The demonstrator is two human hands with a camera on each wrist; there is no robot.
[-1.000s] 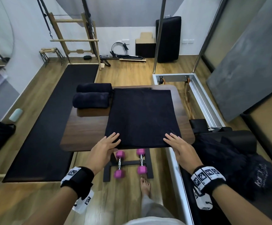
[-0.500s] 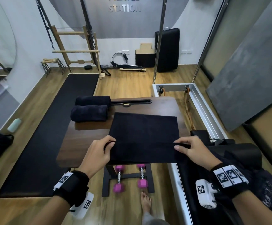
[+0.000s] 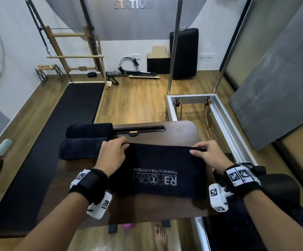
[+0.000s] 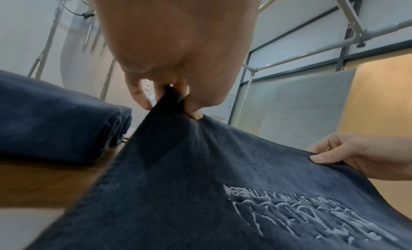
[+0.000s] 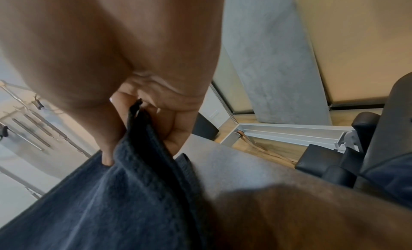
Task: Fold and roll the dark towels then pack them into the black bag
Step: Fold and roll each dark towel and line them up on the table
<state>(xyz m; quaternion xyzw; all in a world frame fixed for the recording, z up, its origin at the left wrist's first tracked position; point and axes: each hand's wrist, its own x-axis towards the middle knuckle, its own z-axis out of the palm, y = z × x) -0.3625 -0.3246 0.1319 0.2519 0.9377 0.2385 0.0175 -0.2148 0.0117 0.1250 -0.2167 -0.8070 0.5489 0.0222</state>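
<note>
Around me, non-task items:
- Dark wooden table (image 3: 181, 131), directly ahead.
- Long black floor mat (image 3: 60, 134), 10 o'clock.
- Wooden ladder frame (image 3: 74, 57), 11 o'clock.
- Black pilates ring (image 3: 128, 62), 12 o'clock.
- Upright black padded board (image 3: 185, 53), 1 o'clock.
- Aluminium reformer frame (image 3: 225, 120), 2 o'clock.
- My bare foot (image 3: 159, 238), 6 o'clock.

A dark brown wooden table (image 3: 181, 134) holds the things. Two rolled dark towels (image 3: 82, 142) lie side by side on its far left part. A flat dark towel (image 3: 158, 174) with white letters lies in the middle, just beside the rolls.
</note>
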